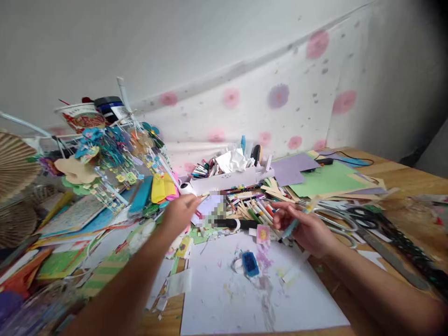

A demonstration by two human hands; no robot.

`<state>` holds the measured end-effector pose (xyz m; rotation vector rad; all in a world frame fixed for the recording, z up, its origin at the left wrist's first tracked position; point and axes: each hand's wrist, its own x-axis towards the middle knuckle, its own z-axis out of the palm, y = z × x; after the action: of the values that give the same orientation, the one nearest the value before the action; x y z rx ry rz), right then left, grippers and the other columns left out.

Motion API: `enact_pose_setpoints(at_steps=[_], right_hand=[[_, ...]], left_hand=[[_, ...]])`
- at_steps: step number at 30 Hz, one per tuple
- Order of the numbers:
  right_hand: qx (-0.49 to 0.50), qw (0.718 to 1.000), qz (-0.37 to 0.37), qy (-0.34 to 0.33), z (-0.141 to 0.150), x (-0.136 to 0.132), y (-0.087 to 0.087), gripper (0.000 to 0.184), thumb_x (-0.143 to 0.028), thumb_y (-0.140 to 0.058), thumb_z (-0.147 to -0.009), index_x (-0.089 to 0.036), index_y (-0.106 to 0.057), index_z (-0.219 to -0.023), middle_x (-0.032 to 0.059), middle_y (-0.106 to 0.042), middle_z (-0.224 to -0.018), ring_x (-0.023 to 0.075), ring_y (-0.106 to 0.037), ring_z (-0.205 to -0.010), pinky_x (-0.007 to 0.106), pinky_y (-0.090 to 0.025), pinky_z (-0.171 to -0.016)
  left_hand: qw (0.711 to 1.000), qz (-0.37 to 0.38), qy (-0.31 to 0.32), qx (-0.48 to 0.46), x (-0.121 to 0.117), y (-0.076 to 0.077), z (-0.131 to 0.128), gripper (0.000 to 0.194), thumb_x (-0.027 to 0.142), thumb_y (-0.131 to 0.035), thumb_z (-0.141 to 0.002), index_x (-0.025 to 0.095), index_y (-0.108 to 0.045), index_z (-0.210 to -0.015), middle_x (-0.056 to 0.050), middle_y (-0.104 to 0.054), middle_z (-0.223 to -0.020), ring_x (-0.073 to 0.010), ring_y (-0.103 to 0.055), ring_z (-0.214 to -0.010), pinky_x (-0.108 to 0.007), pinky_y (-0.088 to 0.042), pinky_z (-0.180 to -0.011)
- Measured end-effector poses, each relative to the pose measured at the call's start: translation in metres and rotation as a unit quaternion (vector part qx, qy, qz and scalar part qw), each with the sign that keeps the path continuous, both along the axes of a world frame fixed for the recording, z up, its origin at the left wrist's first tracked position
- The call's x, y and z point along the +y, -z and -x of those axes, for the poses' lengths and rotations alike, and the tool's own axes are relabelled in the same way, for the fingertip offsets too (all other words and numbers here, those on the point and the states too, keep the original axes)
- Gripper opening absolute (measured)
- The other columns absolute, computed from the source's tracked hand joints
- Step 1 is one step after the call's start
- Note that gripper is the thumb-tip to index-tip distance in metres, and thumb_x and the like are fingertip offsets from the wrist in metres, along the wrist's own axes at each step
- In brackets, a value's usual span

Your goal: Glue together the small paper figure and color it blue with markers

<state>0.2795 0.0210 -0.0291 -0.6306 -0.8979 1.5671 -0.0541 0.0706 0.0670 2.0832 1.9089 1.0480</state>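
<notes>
A right hand (310, 229) loosely grips a light-blue pen (291, 228) near the edge of a smudged, still largely bare white sheet (217, 294), while a left hand (180, 213) bends its fingers, any hold apparently lost to blur.

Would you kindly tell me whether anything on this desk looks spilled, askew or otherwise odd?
Purple blotches and a grey smear near the blue object make the large white sheet look stained. Behind, crumpled paper lies atop the white box, perhaps out of place.
</notes>
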Motion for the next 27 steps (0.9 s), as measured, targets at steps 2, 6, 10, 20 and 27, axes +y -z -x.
enact_pose_setpoints(at_steps=[2, 6, 10, 20, 27], right_hand=[[0.006, 1.0, -0.005, -0.005, -0.002, 0.001, 0.0, 0.037, -0.047, -0.071, -0.077, -0.018, -0.072, -0.1, 0.0046, -0.071, -0.073, 0.0178, -0.062, -0.068, 0.028, -0.047, -0.066], [0.016, 1.0, -0.012, -0.013, -0.004, 0.001, -0.001, 0.034, -0.045, -0.072, -0.077, -0.019, -0.072, -0.099, 0.0048, -0.072, -0.074, 0.0181, -0.063, -0.068, 0.029, -0.047, -0.067], [0.02, 1.0, -0.018, -0.014, -0.005, 0.003, -0.001, 0.034, -0.045, -0.071, -0.078, -0.018, -0.072, -0.1, 0.0053, -0.072, -0.074, 0.0179, -0.063, -0.068, 0.028, -0.046, -0.066], [0.018, 0.999, -0.022, -0.02, -0.005, 0.005, 0.002, 0.034, -0.044, -0.071, -0.079, -0.017, -0.072, -0.1, 0.006, -0.073, -0.074, 0.0182, -0.064, -0.067, 0.029, -0.048, -0.067], [0.015, 1.0, -0.02, -0.018, -0.006, 0.004, 0.001, 0.034, -0.044, -0.071, -0.079, -0.017, -0.073, -0.1, 0.0055, -0.071, -0.074, 0.0174, -0.063, -0.066, 0.029, -0.048, -0.066]], left_hand=[[0.993, 0.072, 0.046, 0.079, 0.006, 0.038, -0.028, 0.028, 0.032, -0.057, -0.093, 0.017, -0.06, -0.117, -0.009, -0.062, -0.119, -0.0214, -0.063, -0.098, -0.042, -0.055, -0.084], [0.971, 0.14, 0.042, 0.19, 0.028, 0.065, -0.055, 0.029, 0.032, -0.057, -0.093, 0.019, -0.059, -0.119, -0.009, -0.061, -0.123, -0.0224, -0.062, -0.102, -0.043, -0.054, -0.086], [0.952, 0.177, 0.045, 0.244, 0.045, 0.071, -0.066, 0.03, 0.032, -0.058, -0.093, 0.019, -0.058, -0.12, -0.009, -0.06, -0.124, -0.023, -0.062, -0.104, -0.044, -0.054, -0.087], [0.952, 0.244, 0.104, 0.155, 0.053, 0.083, -0.09, 0.03, 0.032, -0.058, -0.093, 0.018, -0.058, -0.12, -0.009, -0.06, -0.123, -0.0231, -0.062, -0.103, -0.043, -0.054, -0.086], [0.969, 0.217, 0.082, -0.088, 0.04, 0.057, -0.064, 0.033, 0.032, -0.059, -0.092, 0.016, -0.057, -0.121, -0.009, -0.061, -0.121, -0.0235, -0.063, -0.101, -0.044, -0.055, -0.084]])
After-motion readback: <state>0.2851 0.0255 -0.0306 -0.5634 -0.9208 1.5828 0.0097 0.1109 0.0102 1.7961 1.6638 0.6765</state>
